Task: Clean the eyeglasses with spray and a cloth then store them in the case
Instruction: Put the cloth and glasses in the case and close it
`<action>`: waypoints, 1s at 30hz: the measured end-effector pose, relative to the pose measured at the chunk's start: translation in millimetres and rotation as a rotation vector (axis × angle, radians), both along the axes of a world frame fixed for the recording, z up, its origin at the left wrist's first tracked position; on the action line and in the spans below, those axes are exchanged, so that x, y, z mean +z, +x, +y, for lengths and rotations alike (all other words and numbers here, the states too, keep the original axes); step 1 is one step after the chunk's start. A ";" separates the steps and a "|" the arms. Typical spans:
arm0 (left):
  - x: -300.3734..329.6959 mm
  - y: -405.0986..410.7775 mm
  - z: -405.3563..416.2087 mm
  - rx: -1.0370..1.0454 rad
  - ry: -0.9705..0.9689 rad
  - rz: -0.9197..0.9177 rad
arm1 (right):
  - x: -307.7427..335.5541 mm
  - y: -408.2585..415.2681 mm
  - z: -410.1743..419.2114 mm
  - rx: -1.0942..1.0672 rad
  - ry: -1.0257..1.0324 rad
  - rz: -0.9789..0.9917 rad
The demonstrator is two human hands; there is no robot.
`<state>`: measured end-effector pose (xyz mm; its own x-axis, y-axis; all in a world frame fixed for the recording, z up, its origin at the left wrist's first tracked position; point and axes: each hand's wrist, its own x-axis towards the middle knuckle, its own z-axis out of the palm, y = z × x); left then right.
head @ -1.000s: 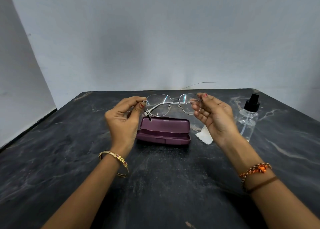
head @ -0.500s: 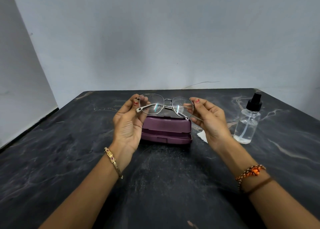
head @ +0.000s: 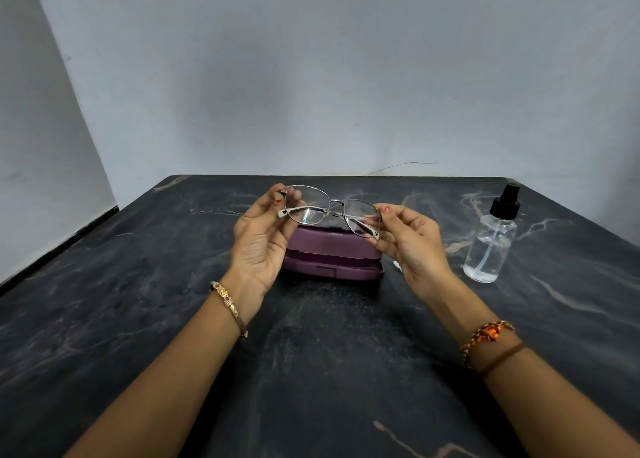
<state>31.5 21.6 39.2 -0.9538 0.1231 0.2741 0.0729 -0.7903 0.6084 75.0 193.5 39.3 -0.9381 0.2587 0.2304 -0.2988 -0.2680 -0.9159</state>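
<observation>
Thin metal-framed eyeglasses (head: 330, 209) hang in the air just above a closed purple case (head: 332, 258), with both temples folded behind the lenses. My left hand (head: 263, 239) pinches the left end of the frame and my right hand (head: 414, 246) pinches the right end. A clear spray bottle (head: 491, 246) with a black nozzle stands upright to the right of my right hand. Only a small white corner of the cloth (head: 397, 265) shows behind my right hand, beside the case.
Everything rests on a dark marble-patterned table (head: 173, 319) whose far edge meets a pale grey wall (head: 311, 76). The table's left edge runs along a second wall.
The glasses' temples have been folded in behind the lenses. Both hands have drawn closer together and tilted the frame, still above the case.
</observation>
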 end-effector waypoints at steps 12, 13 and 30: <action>-7.5 -13.5 -110.3 0.089 -0.271 0.075 | -2.1 17.1 -88.7 0.104 -0.052 -0.068; -13.2 -14.0 -123.5 0.080 -0.286 0.057 | -4.6 17.5 -100.8 0.128 -0.057 -0.091; -36.1 -26.4 -182.1 0.097 -0.757 -0.226 | -40.2 -2.0 -143.3 0.042 0.166 -0.255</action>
<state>5.1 -160.5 3.2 -0.9923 0.1123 -0.0522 -0.0692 -0.1530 0.9858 73.1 50.3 -0.9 -0.9803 0.1964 0.0221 -0.0455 -0.1153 -0.9923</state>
